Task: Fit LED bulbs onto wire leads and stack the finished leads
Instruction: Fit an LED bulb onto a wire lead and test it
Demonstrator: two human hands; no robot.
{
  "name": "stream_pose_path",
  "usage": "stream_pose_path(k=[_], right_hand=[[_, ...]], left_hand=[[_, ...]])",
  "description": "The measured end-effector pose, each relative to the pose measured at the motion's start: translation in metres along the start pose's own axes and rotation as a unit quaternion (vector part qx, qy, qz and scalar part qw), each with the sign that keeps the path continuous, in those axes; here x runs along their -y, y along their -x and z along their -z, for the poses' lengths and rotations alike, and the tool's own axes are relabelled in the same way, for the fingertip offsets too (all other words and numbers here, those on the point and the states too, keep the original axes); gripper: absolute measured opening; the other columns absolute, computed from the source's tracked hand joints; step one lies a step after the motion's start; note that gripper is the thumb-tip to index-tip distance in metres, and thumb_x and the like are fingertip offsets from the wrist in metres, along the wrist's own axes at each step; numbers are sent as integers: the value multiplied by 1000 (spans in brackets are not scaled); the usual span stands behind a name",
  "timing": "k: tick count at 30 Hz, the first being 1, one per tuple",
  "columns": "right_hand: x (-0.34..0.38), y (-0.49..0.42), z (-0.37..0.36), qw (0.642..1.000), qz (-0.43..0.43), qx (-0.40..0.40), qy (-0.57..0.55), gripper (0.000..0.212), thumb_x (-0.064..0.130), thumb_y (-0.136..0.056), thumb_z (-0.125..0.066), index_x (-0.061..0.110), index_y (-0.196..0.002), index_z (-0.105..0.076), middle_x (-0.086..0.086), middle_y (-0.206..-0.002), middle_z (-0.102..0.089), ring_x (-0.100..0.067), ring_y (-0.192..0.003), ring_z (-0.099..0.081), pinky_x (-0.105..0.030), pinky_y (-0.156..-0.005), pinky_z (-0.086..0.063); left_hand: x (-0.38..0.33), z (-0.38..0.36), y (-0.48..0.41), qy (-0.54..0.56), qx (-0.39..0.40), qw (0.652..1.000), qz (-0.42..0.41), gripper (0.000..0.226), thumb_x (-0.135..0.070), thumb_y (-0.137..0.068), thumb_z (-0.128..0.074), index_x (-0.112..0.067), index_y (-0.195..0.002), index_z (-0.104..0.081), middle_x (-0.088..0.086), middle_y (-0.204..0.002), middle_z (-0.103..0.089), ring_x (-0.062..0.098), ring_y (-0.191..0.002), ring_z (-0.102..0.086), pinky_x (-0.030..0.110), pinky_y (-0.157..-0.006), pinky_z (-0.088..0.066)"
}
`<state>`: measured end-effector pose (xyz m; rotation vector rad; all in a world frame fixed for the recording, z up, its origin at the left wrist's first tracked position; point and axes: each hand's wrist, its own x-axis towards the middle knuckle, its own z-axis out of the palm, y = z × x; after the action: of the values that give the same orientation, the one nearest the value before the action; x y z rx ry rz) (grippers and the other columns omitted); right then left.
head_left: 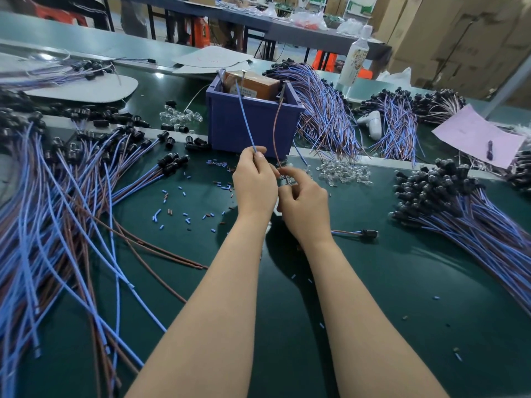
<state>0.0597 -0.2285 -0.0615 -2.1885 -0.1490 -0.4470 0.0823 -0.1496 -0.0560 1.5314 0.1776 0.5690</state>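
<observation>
My left hand pinches a blue wire that rises up in front of the purple bin. A brown wire of the same lead curves up beside it. My right hand pinches a small clear LED bulb at the lead's lower end, just under the left hand's fingers. Loose clear bulbs lie in a pile right of my hands. A stack of finished leads with black holders and bulbs lies at the right. Unfitted blue and brown leads spread over the left of the green mat.
A purple plastic bin with a brown box inside stands just behind my hands. Bits of cut wire sleeve are scattered on the mat. One lead with a black holder lies right of my right wrist. More lead bundles, a white tool and a bottle sit behind.
</observation>
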Motion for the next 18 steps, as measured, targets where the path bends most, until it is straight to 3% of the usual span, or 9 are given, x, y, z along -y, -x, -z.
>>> stream_pose_path(k=[5, 18], right_hand=[[-1, 0, -1, 1000, 0, 3, 2, 33, 8, -86, -49, 19, -113, -64, -7, -67, -67, -27, -70, -62, -36, -75, -51], [-3, 0, -1, 1000, 0, 8, 2, 35, 8, -85, -49, 19, -115, -65, -6, -66, -66, -25, -67, -60, -35, -74, -51]], left_hand=[[5, 1, -8, 6, 18, 999, 46, 26, -13, -101, -33, -5, -112, -55, -7, -56, -53, 5, -52, -47, 22, -59, -38], [3, 2, -9, 12, 42, 998, 40, 28, -13, -101, -35, -5, -119, -55, -6, -56, -53, 10, -63, -51, 37, -85, -48]])
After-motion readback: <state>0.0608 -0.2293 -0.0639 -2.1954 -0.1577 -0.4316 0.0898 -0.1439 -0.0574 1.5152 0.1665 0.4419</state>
